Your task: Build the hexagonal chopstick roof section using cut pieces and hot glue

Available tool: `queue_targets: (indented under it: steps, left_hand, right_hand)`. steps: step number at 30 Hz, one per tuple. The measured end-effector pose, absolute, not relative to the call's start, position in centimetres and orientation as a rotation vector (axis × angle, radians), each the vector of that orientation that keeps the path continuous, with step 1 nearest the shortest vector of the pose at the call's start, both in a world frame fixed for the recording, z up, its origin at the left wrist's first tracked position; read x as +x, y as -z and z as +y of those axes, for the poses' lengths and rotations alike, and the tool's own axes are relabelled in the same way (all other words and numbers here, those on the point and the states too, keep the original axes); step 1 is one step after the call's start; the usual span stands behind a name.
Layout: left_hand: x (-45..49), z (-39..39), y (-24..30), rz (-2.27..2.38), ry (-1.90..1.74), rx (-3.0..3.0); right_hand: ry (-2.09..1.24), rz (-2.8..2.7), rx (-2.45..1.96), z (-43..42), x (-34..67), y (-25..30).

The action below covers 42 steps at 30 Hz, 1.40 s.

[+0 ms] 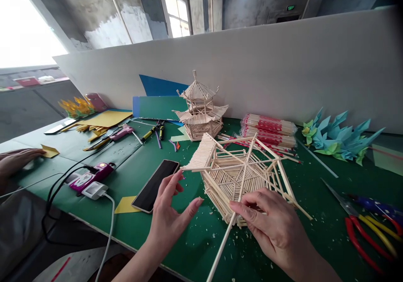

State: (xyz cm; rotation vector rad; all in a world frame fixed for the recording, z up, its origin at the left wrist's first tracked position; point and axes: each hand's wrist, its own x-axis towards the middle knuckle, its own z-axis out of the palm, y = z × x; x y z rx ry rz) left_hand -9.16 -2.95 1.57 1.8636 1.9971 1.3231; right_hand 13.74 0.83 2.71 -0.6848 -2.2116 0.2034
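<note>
A hexagonal frame of thin wooden sticks [239, 175] lies on the green table [195, 236] in front of me, with long sticks crossing over it like spokes. My left hand [168, 208] is raised at its left side, fingers spread, one fingertip touching the end of a horizontal stick [201, 169]. My right hand [272, 223] rests on the frame's near edge, fingers pinched round a long stick [225, 238] that runs down toward me. A finished stick pagoda [200, 112] stands behind the frame.
A black phone [155, 184] lies left of my hand, near a purple glue gun [91, 175] and white charger [94, 189]. Packs of sticks [269, 129], paper cranes [340, 137], scissors and red pliers [368, 227] sit to the right. Another person's hand [15, 160] rests far left.
</note>
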Motion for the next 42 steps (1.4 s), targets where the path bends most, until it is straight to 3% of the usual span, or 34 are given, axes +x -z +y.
queue_targets:
  steps: [29, 37, 42]
  left_hand:
    - [-8.0, -4.2, -2.6, 1.850, -1.456, 1.888]
    - [-4.6, -4.6, -5.9, 1.396, -0.824, 1.239]
    - [-3.6, -4.3, -6.1, 1.329, -0.780, 0.812]
  right_hand:
    - [-0.276, -2.256, -0.729, 0.8, 14.0, -2.7]
    - [-0.265, -2.250, -0.715, 0.7, 14.1, -2.8]
    - [-0.241, -2.251, -0.715, 0.8, 14.0, -2.6]
